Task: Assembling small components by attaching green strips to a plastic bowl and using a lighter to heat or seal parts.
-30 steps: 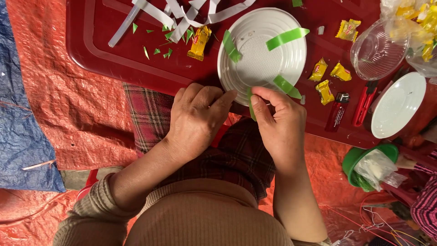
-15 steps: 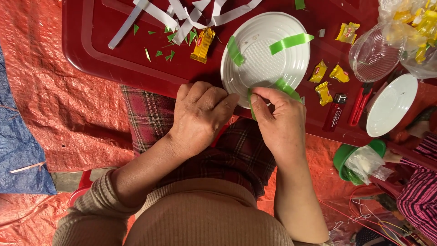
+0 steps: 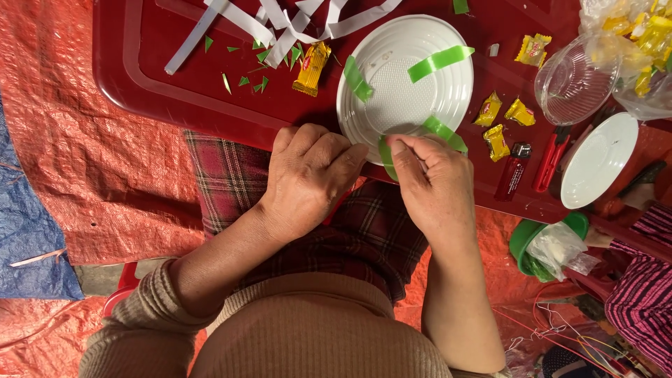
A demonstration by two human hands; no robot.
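Your left hand [image 3: 308, 178] sits curled at the near edge of the red table [image 3: 140, 63], fingers folded together against the rim of the white plastic plate [image 3: 402, 77]; whether they pinch anything underneath, you can't tell from here. Your right hand [image 3: 430, 185] is just beside it, thumb and forefinger pressed together on a green strip [image 3: 387, 155] at the plate's near rim, right between your two hands. Just past your right fingertips, a second green strip [image 3: 445, 133] lies on the rim. Farther out on the plate, beyond your hands, two more green strips are stuck down: one [image 3: 358, 78] above your left fingers, one [image 3: 439, 61] across the far side.

Beyond your left hand, well out on the table, lie white paper strips [image 3: 280, 28] in a loose pile, small green scraps [image 3: 245, 80] scattered beneath them, and a yellow wrapped candy [image 3: 311, 68]. To the outside of your right hand you have three small yellow candies [image 3: 500, 122], a dark red lighter [image 3: 513, 175], a red cutter [image 3: 549, 157] and another white plate [image 3: 598, 161] tilted beside it. Past those stands a clear plastic bowl [image 3: 570, 84]. Below the table on that side sits a green container [image 3: 532, 241] holding a clear bag. A person's striped sleeve [image 3: 640, 294] shows at the far right edge.
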